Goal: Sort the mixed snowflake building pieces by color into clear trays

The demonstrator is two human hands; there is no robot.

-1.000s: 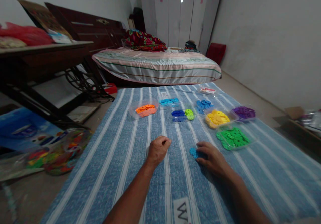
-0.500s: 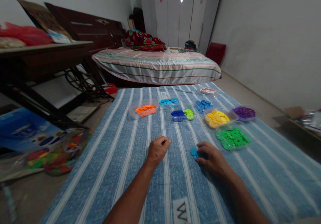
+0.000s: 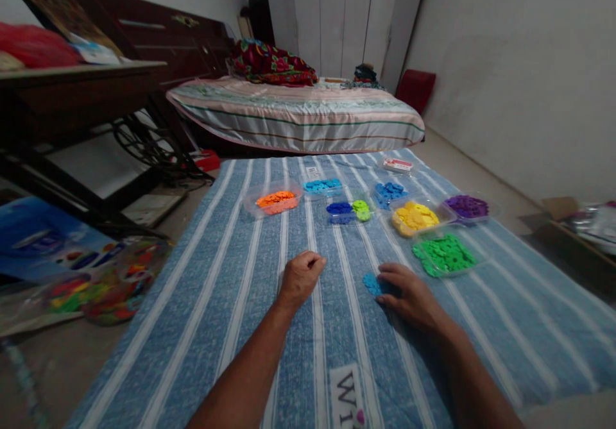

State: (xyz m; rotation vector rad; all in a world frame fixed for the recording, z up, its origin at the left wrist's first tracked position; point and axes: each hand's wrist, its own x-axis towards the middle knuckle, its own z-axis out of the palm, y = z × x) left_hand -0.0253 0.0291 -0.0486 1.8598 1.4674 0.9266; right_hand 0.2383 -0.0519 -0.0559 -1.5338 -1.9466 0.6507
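Observation:
My left hand [image 3: 301,279] is closed in a loose fist on the striped blue cloth [image 3: 202,301]; whatever it may hold is hidden. To its right, my right hand [image 3: 409,294] lies with thumb and fingers parted beside a few flat blue disc pieces [image 3: 371,283] on the cloth. Its fingertips reach the pieces' right side, and the palm hides what is under it. Beyond the hands stand clear plastic trays of similar pieces: orange [image 3: 276,202], light blue [image 3: 322,186], dark blue [image 3: 339,211] with lime green [image 3: 361,210], blue [image 3: 389,192], yellow [image 3: 414,217], purple [image 3: 466,206] and green [image 3: 447,254].
A small clear box with a red-and-white label [image 3: 398,165] sits near the table's far edge. Behind it is a bed [image 3: 298,115]. At left are a sewing-machine table [image 3: 86,73] and bags of colourful pieces [image 3: 115,294] on the floor.
The camera view has tilted down slightly, so the scene sits higher and more of the cloth's printed lettering shows. Both hands keep nearly the same place and pose.

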